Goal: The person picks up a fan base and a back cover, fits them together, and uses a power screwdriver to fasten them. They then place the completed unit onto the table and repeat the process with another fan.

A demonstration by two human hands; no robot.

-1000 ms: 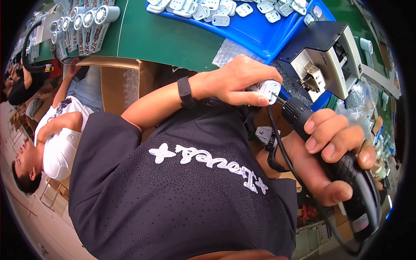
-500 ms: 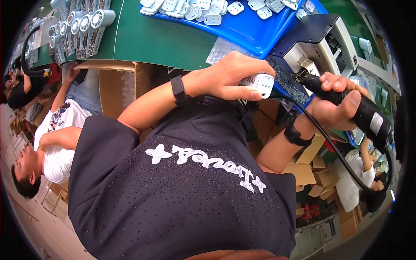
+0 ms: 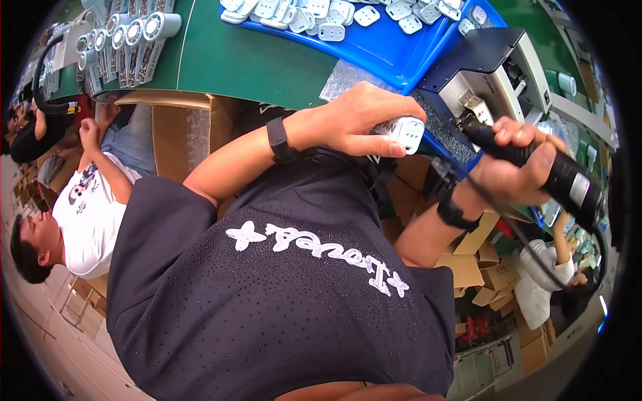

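Observation:
My left hand (image 3: 361, 120) is closed around a small white plastic housing (image 3: 408, 134), its rounded end with several small holes poking out past the thumb. Most of the housing is hidden by the fingers. My right hand (image 3: 518, 167) grips a black electric screwdriver (image 3: 568, 184), slightly blurred, with a cord looping below it. The screwdriver's tip end is at the front of a screw feeder (image 3: 478, 90), a black and metallic box; whether the tip touches it I cannot tell.
A blue tray (image 3: 394, 63) holds several pale plates with holes. Handheld fan-like units (image 3: 144, 33) stand in rows on the green table (image 3: 254, 63). Bubble wrap (image 3: 348, 80) lies at the table edge. An open cardboard box (image 3: 175, 134) stands below, and co-workers (image 3: 93, 220) sit on both sides.
The screwdriver and right hand have shifted slightly, and the cord has swung and blurred. My left hand keeps the housing nearly still. At left, a co-worker has moved an arm.

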